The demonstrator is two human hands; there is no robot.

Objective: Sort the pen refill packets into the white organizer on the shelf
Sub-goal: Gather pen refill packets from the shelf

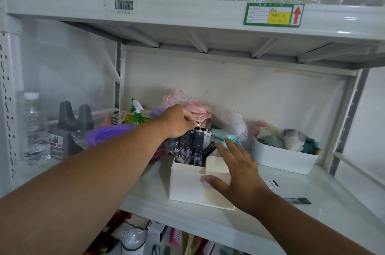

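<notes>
Right hand (239, 173) splayed on organizer (187, 184); left hand (179, 121) pinches packets (191, 146) beside bin (283, 158).

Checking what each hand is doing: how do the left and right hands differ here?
The left hand is closed on the packets standing in the organizer; the right hand is open, fingers spread. The left reaches the organizer's back compartment; the right lies over its front right. Both are bare.
</notes>
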